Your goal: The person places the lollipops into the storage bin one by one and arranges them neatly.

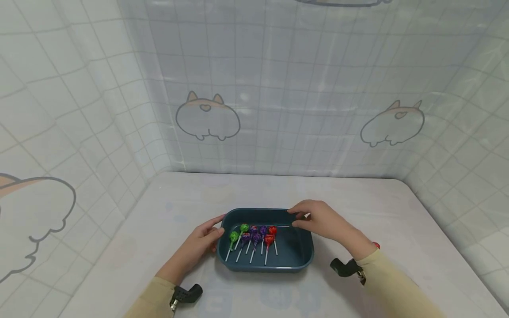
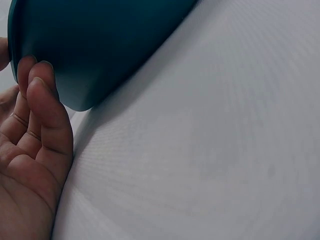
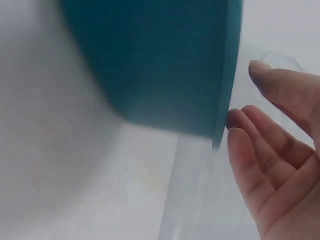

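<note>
A dark teal tray (image 1: 294,251) lies in the middle of the table. Grouped in its left half are wrapped lollipops: two green (image 1: 233,236), several purple (image 1: 256,238) and two red (image 1: 269,240), their white sticks pointing toward the front. My left hand (image 1: 200,243) holds the tray's left end, thumb at the rim and fingers bent against the outer wall (image 2: 90,55). Over the back right corner hovers my right hand (image 1: 324,221); its thumb and fingers stand apart with nothing between them, fingertips right beside the rim (image 3: 227,75).
A small red thing (image 1: 376,245) shows beside my right wrist, mostly hidden by the arm. The pale table (image 1: 191,190) is bounded by a grid-patterned curtain (image 1: 278,110) at the back and both sides. Each wrist carries a black camera mount (image 1: 188,293).
</note>
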The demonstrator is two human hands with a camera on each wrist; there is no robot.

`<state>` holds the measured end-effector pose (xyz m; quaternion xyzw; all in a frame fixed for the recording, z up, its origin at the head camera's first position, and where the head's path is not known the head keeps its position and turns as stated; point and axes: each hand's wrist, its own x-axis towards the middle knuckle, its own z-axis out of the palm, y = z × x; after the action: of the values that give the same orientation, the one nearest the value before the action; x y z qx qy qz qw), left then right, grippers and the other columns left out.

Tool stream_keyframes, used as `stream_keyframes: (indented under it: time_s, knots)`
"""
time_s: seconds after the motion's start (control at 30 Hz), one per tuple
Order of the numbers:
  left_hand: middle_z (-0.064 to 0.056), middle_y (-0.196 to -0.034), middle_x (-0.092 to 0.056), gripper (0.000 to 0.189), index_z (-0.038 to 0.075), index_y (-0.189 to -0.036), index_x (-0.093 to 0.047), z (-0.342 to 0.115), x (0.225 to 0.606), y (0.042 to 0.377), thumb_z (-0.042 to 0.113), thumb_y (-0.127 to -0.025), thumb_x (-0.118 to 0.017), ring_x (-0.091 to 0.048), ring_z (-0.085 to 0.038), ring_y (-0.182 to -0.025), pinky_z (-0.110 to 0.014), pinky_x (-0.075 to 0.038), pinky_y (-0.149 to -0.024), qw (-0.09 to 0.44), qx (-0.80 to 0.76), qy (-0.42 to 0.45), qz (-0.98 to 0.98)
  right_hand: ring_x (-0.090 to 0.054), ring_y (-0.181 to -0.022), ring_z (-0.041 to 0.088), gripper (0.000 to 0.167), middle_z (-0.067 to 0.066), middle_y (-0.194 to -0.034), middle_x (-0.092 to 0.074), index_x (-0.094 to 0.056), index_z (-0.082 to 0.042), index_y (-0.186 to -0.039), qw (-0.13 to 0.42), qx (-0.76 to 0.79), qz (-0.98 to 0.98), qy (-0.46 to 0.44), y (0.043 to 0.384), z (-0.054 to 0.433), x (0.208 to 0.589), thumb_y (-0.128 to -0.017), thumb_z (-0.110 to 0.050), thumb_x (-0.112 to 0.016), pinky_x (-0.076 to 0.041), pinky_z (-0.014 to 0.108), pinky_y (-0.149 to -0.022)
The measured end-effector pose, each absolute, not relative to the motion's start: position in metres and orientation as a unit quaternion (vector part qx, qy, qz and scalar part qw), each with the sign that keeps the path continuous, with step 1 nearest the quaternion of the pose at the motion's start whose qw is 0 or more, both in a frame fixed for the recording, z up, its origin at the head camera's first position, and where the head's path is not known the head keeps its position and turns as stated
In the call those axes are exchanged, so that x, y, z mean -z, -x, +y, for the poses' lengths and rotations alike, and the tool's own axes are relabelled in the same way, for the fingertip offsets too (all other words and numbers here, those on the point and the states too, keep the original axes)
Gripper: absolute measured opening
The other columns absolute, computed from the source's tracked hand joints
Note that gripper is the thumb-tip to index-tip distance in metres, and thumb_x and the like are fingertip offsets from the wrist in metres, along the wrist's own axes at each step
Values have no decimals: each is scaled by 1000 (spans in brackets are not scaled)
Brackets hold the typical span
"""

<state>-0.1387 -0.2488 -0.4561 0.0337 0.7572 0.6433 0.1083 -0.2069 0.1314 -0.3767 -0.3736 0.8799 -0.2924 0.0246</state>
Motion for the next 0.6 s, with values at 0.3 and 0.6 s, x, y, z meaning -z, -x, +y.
stream_keyframes:
  time_s: [0.3,0.6]
  knots:
    - [-11,-84,-57,52,21,-148,-45,-250,459,141,34,-100,-59,-53,-23,-71,-33,-49,-65,108,-639,-33,760,-65,-93,11,37,-3,-115,-66,-71,-15,-120,-10,319,896,309,205,168,379,-85,-23,-80,-54,32,-77]
    - [-11,-85,-58,52,22,-149,-44,-249,458,140,33,-101,-58,-53,-22,-71,-33,-49,-65,108,-640,-34,760,-66,-96,13,36,-3,-116,-66,-71,-19,-119,-20,325,909,260,201,197,386,-85,-27,-80,-54,33,-79]
